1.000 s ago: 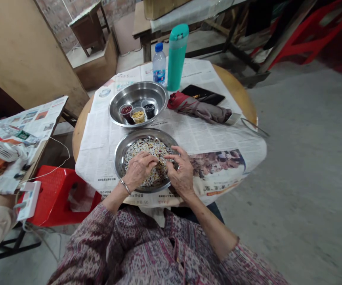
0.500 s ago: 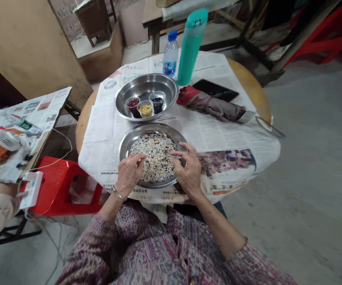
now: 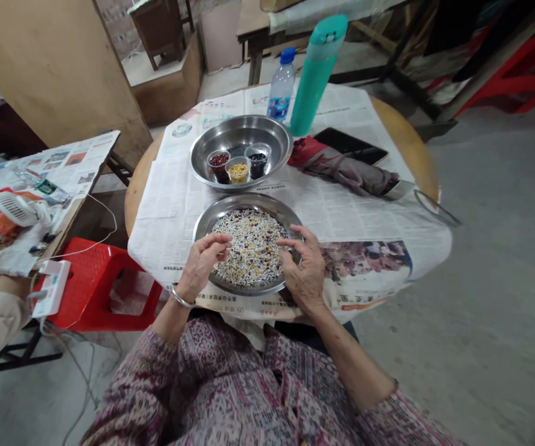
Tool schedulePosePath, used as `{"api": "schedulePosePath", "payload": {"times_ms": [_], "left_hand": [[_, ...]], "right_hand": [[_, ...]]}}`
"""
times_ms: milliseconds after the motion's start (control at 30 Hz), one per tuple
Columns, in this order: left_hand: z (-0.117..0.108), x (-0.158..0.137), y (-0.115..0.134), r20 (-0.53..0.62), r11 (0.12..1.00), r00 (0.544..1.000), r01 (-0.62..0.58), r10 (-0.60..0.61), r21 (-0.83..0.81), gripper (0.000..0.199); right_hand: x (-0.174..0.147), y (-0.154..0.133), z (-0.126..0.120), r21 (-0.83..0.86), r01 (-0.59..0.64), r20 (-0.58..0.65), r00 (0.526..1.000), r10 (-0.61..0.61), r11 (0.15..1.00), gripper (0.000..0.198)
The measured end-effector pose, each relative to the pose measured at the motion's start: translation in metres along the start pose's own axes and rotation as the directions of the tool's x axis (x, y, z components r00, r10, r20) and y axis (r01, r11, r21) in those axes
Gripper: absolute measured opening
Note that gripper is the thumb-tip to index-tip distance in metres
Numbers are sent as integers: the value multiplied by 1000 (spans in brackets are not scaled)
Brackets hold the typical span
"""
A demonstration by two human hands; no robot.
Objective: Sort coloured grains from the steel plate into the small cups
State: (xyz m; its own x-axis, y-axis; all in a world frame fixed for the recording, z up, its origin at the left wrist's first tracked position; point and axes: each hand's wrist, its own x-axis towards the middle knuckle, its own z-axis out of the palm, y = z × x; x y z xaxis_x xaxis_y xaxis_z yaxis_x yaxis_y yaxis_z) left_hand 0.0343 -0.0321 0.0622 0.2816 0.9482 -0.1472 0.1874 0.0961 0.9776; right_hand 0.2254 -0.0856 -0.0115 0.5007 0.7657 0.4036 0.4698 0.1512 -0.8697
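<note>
The newspaper (image 3: 160, 217) on the round table (image 3: 423, 167) has lots of Chinese writing, too small to read. Near its front edge, one number looks like 05. The water bottle's blue label (image 3: 278, 108) can't be read.

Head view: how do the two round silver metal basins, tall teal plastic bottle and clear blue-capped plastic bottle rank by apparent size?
Largest: near round silver metal basin and far round silver metal basin; nearness makes ranking these unsure.
Next: tall teal plastic bottle.
Smallest: clear blue-capped plastic bottle.
</note>
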Motion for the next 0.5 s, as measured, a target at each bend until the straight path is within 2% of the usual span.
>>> {"api": "schedulePosePath", "payload": {"times_ms": [67, 133, 200, 267, 333, 500], "left_hand": [[1, 2, -3, 17, 944, 990, -137, 138, 300, 15], [5, 3, -5, 72, 785, 962, -256, 263, 565, 14], [9, 3, -8, 124, 638, 945, -298, 303, 710, 13], [12, 2, -11, 154, 544, 946, -292, 285, 787, 13], [13, 1, -14, 159, 487, 949, -279, 273, 828, 13], [13, 1, -18, 175, 444, 950, -278, 258, 852, 12]], "right_hand": [[0, 0, 0, -2, 2, 1, 1000, -2, 1000, 18], [0, -1, 0, -1, 6, -3, 1000, -6, 1000, 18], [0, -2, 0, -6, 5, -5, 1000, -5, 1000, 17], [0, -3, -1, -13, 0, -3, 1000, 0, 1000, 17], [0, -4, -1, -14, -4, 2, 1000, 4, 1000, 17], [0, -4, -1, 2, -10, 0, 1000, 10, 1000, 17]]}}
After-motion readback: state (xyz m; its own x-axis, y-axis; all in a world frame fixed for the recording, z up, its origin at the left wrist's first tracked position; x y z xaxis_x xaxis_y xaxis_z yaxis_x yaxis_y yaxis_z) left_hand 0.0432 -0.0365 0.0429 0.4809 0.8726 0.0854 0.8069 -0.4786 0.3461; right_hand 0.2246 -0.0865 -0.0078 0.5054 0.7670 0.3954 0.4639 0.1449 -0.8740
